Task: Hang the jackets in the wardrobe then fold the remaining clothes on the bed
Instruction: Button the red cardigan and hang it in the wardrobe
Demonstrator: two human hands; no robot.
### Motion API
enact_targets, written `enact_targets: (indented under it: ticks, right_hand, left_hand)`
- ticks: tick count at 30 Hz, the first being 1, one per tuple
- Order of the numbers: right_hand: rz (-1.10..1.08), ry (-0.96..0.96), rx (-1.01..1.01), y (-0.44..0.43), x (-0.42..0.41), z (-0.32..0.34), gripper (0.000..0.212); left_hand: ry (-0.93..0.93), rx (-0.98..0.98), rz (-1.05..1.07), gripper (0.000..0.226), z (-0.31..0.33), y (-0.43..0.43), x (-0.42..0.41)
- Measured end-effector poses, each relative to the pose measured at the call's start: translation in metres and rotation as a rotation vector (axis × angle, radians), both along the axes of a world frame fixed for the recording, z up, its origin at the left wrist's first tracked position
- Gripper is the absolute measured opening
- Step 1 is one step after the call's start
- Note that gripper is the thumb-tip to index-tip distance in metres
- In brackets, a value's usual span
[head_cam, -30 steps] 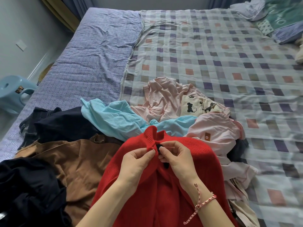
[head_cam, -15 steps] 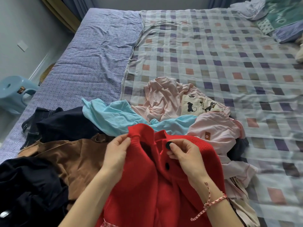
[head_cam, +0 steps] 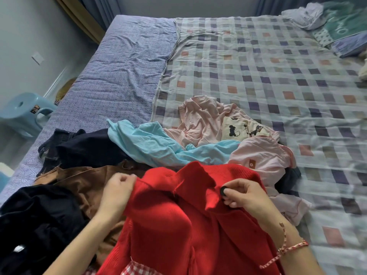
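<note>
Red cardigan lies front-up on the clothes pile at the near edge of the bed. Left hand grip is clamped on one front edge; right hand grip pinches the other edge at the black button. Step looks like opening the front. Best to pull both edges evenly, without stretching the knit or dragging the brown jacket beneath. No container in view and the wardrobe is not visible. The bed also carries a light blue top, pink tops and a black jacket.
</note>
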State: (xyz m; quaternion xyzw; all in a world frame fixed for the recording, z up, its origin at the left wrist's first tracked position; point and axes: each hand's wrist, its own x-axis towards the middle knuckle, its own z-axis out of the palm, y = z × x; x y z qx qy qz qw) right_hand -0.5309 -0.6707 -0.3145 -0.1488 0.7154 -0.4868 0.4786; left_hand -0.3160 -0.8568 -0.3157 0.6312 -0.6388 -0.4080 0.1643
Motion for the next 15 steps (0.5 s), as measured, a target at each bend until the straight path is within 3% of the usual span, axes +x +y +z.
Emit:
enact_targets:
  ticks: [4, 7, 11, 15]
  right_hand:
    - [0.079, -0.079, 0.01, 0.005, 0.025, -0.001, 0.016]
    - [0.132, -0.046, 0.01, 0.004, 0.042, -0.002, 0.022]
    - [0.144, -0.024, -0.019, 0.007, 0.062, -0.001, 0.023]
    - [0.101, -0.033, -0.082, 0.005, 0.08, -0.004, 0.017]
  left_hand:
    - [0.146, 0.305, -0.068, 0.027, -0.019, 0.055, 0.008]
    - [0.2, 0.291, -0.103, 0.006, -0.021, 0.079, 0.005]
    - [0.183, 0.086, -0.166, 0.009, -0.02, 0.1, 0.005]
    - [0.379, 0.31, -0.178, 0.022, -0.013, 0.116, -0.001]
